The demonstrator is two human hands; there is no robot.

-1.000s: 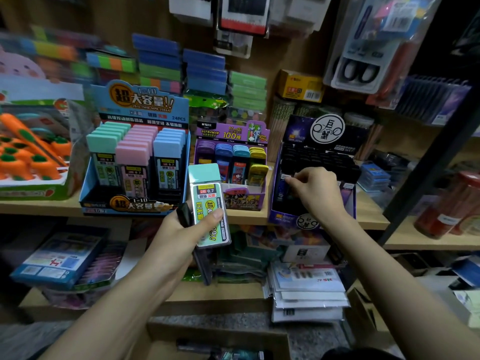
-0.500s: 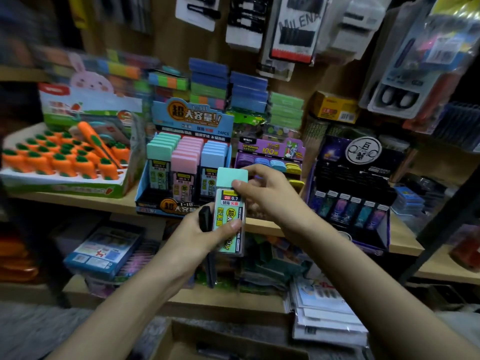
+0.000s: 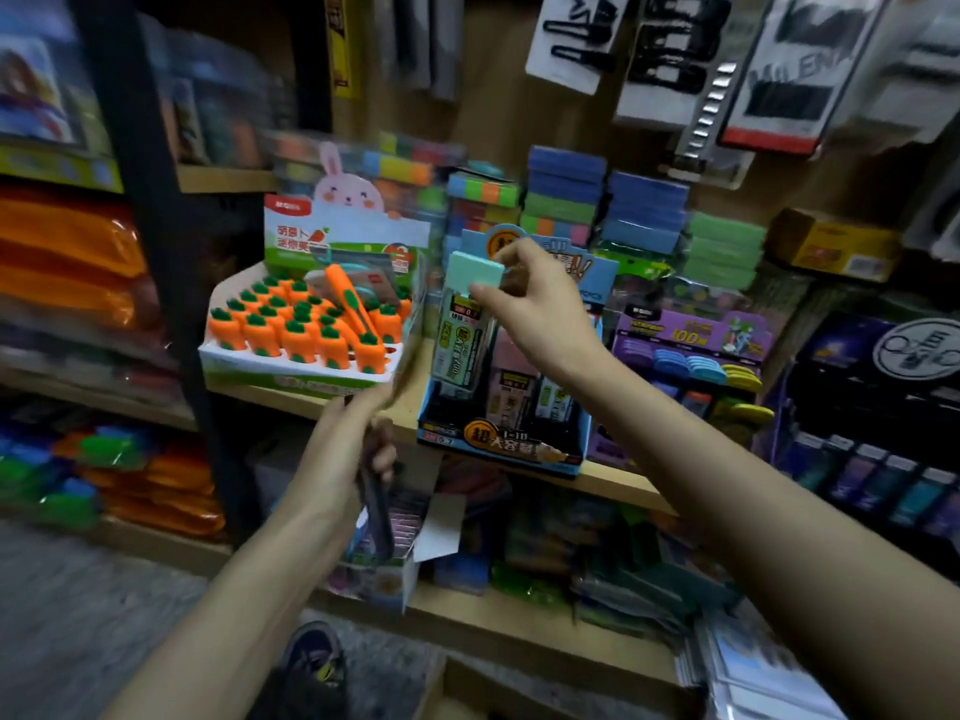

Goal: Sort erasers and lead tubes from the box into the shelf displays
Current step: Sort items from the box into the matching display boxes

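1. the right hand (image 3: 535, 309) pinches a lead tube (image 3: 460, 345) by its mint cap, thumb on the near face and fingers behind.
2. the tube hangs upright over the left column of the blue display (image 3: 501, 444), its lower end down among the tubes that stand there; whether it touches them i cannot tell.
3. the left hand (image 3: 345, 449) is lower and to the left, in front of the shelf (image 3: 618, 483) edge, with its fingers curled round a slim dark stick (image 3: 376, 511) that points down. blur hides what it is, perhaps another tube.
4. the two hands are apart.
5. the display stands on the shelf, between a carrot tray (image 3: 291, 366) on its left and a purple display (image 3: 685, 335) on its right.
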